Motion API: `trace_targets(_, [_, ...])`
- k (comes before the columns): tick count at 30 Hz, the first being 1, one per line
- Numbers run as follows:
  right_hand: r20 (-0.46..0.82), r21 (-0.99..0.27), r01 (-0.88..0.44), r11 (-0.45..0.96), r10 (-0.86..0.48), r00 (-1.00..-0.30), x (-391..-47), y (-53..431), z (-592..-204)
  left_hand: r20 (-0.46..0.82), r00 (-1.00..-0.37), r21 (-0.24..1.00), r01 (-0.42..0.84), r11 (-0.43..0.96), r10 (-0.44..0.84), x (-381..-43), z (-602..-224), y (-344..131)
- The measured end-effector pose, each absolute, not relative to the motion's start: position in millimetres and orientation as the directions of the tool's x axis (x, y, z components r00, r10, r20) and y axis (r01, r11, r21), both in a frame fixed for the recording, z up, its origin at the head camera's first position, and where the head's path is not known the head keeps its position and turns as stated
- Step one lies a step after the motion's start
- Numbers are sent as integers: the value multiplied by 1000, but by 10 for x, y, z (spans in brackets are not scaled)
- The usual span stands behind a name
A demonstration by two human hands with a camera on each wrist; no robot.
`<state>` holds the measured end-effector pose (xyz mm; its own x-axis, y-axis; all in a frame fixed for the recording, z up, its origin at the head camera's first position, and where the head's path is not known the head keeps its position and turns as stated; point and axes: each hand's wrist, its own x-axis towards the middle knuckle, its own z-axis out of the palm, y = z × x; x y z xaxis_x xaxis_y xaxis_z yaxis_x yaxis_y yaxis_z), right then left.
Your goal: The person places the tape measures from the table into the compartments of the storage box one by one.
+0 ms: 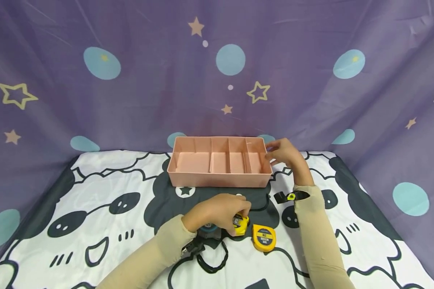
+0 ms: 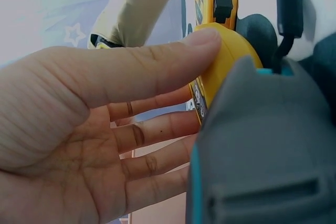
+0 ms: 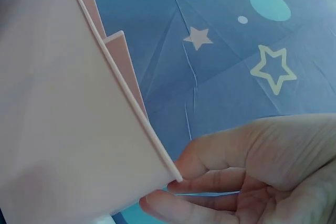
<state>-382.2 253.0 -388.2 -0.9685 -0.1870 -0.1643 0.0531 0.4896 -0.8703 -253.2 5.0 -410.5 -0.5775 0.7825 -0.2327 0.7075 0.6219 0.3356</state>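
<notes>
Purple curtain (image 1: 148, 92), left hand (image 1: 218, 212) pinching tape measure (image 1: 243, 227), gray tool (image 2: 268, 140) half-hidden, right hand (image 1: 285, 153) gripping box (image 1: 217, 180)

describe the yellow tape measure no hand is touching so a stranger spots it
Find the pink divided organizer. In the head view, look below it, right of the left hand, for a yellow tape measure. Unlike the other yellow tape measure, pinched by that hand, this one lies untouched.

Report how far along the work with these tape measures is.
Looks done: the compartmented pink box stands open, though no tape measure shows inside. In hand: the left hand grips one yellow tape measure; the right hand touches the box's right end. Probably left, if boxing is meant: a second yellow tape measure and a grey-and-teal item, both outside.
</notes>
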Motion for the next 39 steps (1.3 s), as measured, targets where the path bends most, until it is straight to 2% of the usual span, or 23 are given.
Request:
trace_targets(8, [-181, -845, 39, 534, -217, -959, -3798, 2578, -3881, -233, -559, 327, 726, 606, 796, -2546, -4105, 49])
trace_targets(21, [-300, -791, 86, 605, -261, -918, -3784, 2542, -3867, -224, -566, 316, 728, 608, 793, -2558, -4090, 45])
trace_targets(31, [-333, -783, 94, 615, -286, -899, -3686, 2612, -3861, -227, -548, 309, 743, 593, 805, -2571, -4105, 75])
trace_targets(39, [-362, -799, 106, 592, -333, -871, -3761, 2647, -3829, -234, -558, 336, 722, 605, 796, -2587, -4075, 48])
